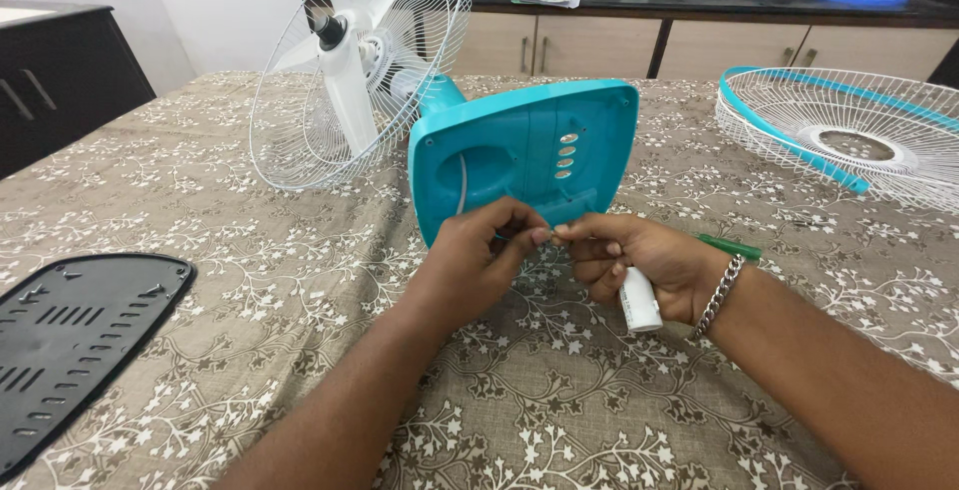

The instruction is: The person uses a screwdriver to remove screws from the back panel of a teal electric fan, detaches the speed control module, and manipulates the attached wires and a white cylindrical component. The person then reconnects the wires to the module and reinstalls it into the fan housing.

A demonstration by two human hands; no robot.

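At the near edge of a table (250, 280) spread with a brown flowered cloth, a person's two hands meet fingertip to fingertip just below the turquoise fan base (524, 155). The left hand (479, 260) pinches something too small to make out, thumb and forefinger closed together. The right hand (639, 265), a chain bracelet (717, 295) at its wrist, pinches at the same spot while its lower fingers curl around a small white tube (639, 302). A green pen-like tool (729, 247) lies on the cloth just behind that hand. The fan base is tipped on its side, underside facing the person, its open wire cage (300, 140) and white blades (345, 80) behind it. A loose front grille (849, 135) with a turquoise rim rests well to the right; a black vented cover plate (70, 335) lies far left.
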